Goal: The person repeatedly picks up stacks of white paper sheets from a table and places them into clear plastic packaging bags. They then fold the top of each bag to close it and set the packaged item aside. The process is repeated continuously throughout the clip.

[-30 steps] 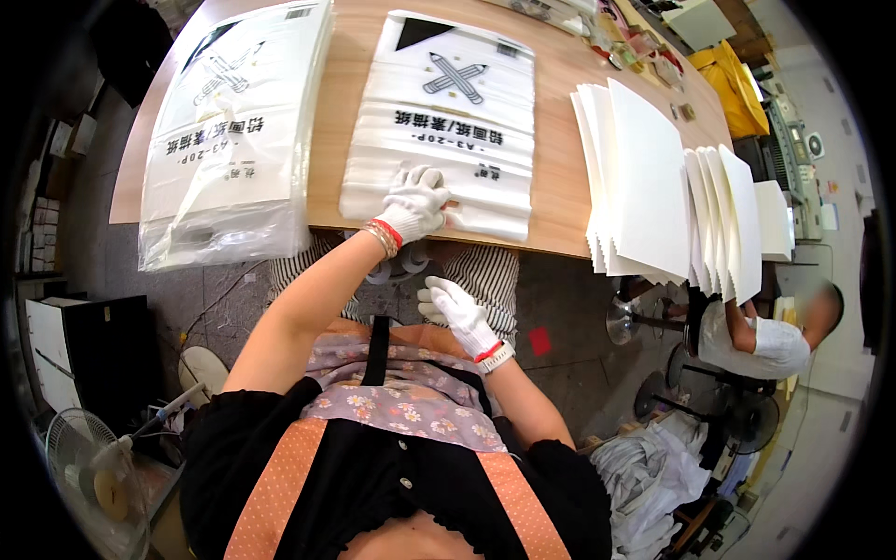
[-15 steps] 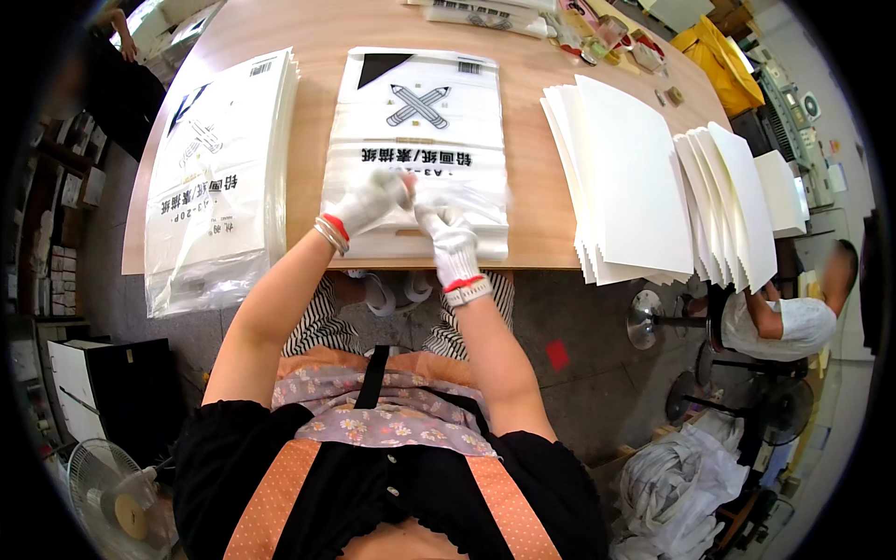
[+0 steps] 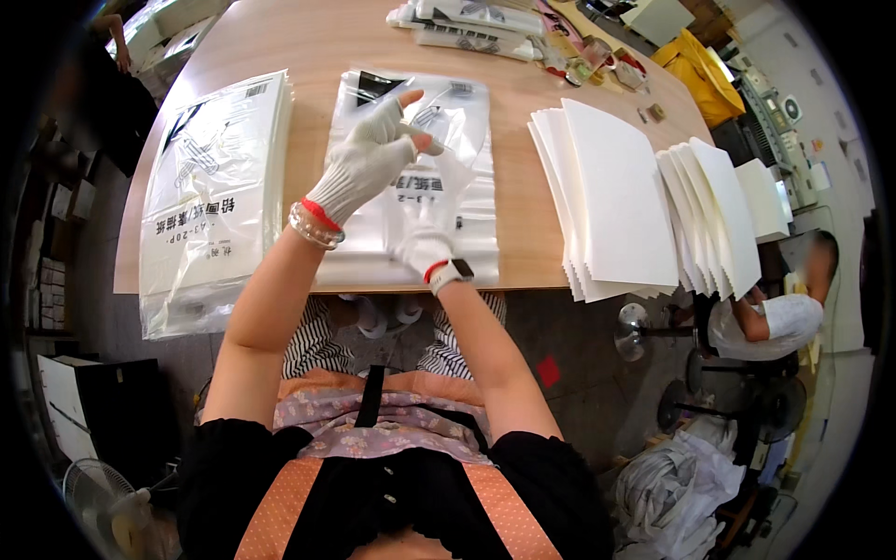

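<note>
A pile of clear printed plastic bags (image 3: 476, 201) lies in front of me, with crossed pencils and dark lettering on its face. My left hand (image 3: 369, 154), in a white glove with bare fingertips, is over the upper half of the pile. Its thumb and forefinger are apart. Loose clear film rises between my hands and blurs the print. My right hand (image 3: 425, 245), gloved too, lies low on the pile with its fingers stretched away from me. Film partly veils these fingers; whether they are inside a bag I cannot tell.
Filled plastic packs of paper (image 3: 215, 201) are stacked at the left table edge. Fanned white paper stacks (image 3: 616, 201) stand to the right. Rolled printed bags (image 3: 476, 33) and tape rolls (image 3: 630, 70) lie at the back. A person (image 3: 770, 317) sits at far right.
My left hand has moved up and away over the bags, and its fingers have spread. My right hand has dropped slightly nearer. Film now stands up between them.
</note>
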### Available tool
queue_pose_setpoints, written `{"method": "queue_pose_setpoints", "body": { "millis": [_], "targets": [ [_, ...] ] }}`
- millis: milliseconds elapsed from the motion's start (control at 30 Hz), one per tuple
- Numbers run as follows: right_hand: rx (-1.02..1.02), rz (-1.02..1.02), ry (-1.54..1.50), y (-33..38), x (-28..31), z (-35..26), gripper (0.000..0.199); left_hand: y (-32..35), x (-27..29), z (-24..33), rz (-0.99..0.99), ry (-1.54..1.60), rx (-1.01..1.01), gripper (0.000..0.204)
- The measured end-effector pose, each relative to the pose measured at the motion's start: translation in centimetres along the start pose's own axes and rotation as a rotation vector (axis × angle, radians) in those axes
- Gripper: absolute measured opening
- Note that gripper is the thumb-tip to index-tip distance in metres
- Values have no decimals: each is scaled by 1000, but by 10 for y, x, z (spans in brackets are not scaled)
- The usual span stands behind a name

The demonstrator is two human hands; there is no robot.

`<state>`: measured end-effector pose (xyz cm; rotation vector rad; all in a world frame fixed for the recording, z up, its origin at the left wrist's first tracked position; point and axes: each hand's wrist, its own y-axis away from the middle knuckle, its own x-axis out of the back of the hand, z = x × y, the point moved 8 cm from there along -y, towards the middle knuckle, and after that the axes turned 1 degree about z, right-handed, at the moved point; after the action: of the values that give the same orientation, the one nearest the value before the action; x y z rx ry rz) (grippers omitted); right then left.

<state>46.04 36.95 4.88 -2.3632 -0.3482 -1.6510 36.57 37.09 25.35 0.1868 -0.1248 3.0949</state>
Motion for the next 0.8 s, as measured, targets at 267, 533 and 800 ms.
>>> {"method": "queue_pose_setpoints", "body": {
  "millis": [267, 533, 800],
  "targets": [
    [388, 324, -247, 113, 165, 43, 25, 58, 23, 21, 378, -896, -693, 49],
    [-270, 253, -104, 131, 224, 270, 109, 115, 12, 31, 272, -531, -663, 36],
    [-357, 356, 89, 115, 244, 287, 49, 123, -129, -30, -374, -303, -94, 17]
  ]
}}
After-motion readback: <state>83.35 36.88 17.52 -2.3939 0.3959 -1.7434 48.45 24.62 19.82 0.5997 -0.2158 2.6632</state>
